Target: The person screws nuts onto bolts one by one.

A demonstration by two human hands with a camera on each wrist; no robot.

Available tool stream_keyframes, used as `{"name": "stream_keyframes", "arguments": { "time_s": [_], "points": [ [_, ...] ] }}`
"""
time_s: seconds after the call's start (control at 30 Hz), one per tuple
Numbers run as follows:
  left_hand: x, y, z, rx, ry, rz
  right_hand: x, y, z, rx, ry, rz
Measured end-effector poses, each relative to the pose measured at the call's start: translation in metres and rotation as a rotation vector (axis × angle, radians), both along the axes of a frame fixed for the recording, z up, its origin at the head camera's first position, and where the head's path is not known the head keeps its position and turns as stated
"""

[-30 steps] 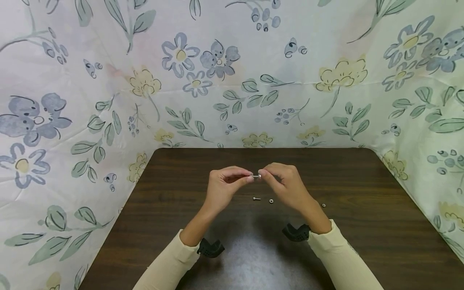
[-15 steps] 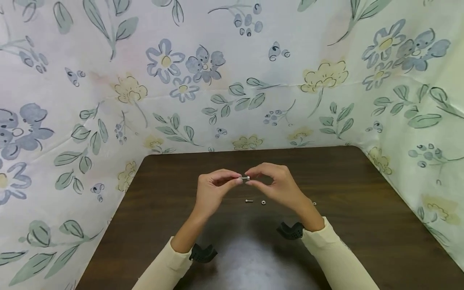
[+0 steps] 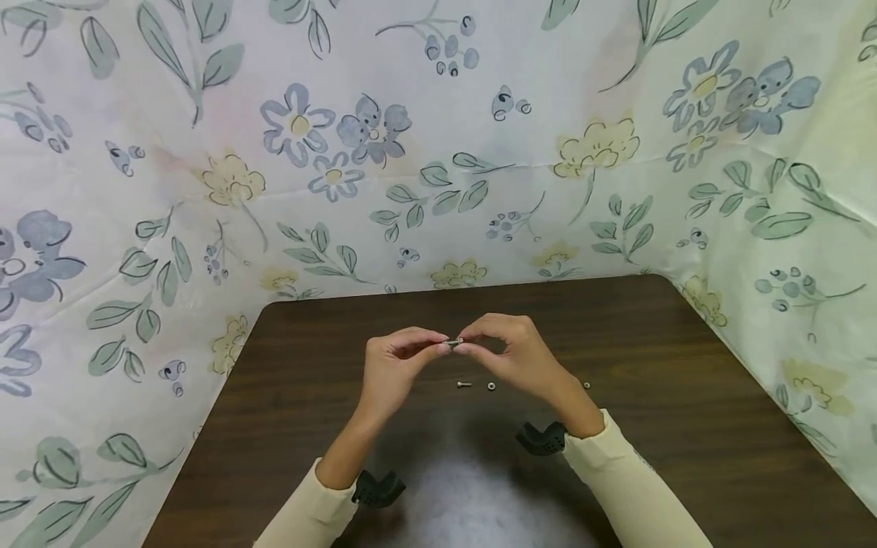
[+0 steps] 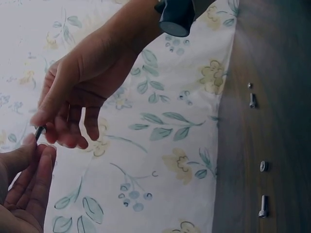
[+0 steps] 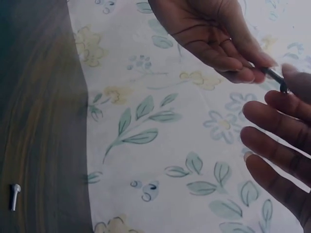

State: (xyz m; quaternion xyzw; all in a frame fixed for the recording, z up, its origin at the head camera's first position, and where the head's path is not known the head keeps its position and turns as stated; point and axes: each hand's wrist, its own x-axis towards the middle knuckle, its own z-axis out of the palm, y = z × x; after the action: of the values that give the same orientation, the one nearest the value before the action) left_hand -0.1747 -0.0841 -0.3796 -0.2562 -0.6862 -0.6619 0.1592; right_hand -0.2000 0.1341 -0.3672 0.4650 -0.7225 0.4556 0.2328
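My left hand (image 3: 392,371) pinches a small metal bolt (image 3: 453,342) by one end, between thumb and fingertips. Thumb and index finger of my right hand (image 3: 515,352) close on its wider end. Between the two hands the bolt (image 4: 40,132) shows as a short dark shaft in the left wrist view. In the right wrist view a rounded piece sits at the bolt's (image 5: 273,75) end by the right fingertips; I cannot tell whether it is the head or a nut. The other fingers of the right hand (image 5: 282,131) spread loosely apart from it.
On the dark wooden table (image 3: 308,426) below the hands lie a loose bolt (image 3: 464,384), a nut (image 3: 491,387) and, farther right, a smaller nut (image 3: 587,385). The left wrist view also shows a second bolt (image 4: 252,100). Flowered cloth (image 3: 438,152) surrounds the table's back and sides.
The right fingers opened slightly around the bolt's wider end half a second ago and now pinch it again. The whole head view has shifted; the loose parts stay on the table.
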Motion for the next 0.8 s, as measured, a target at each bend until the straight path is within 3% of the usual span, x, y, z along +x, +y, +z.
{"name": "stream_keyframes", "arguments": {
  "time_s": [0.27, 0.47, 0.8],
  "points": [
    [0.0008, 0.0038, -0.0008, 0.011, 0.000, -0.015, -0.0002, 0.0018, -0.0016, 0.013, -0.017, 0.014],
    [0.0001, 0.0031, 0.0000, 0.020, -0.001, 0.003, 0.0003, 0.0028, -0.0005, 0.016, -0.022, -0.024],
    [-0.0023, -0.0010, 0.0006, 0.025, -0.003, 0.000, -0.0031, -0.0006, 0.0009, -0.043, 0.065, 0.013]
  ]
}}
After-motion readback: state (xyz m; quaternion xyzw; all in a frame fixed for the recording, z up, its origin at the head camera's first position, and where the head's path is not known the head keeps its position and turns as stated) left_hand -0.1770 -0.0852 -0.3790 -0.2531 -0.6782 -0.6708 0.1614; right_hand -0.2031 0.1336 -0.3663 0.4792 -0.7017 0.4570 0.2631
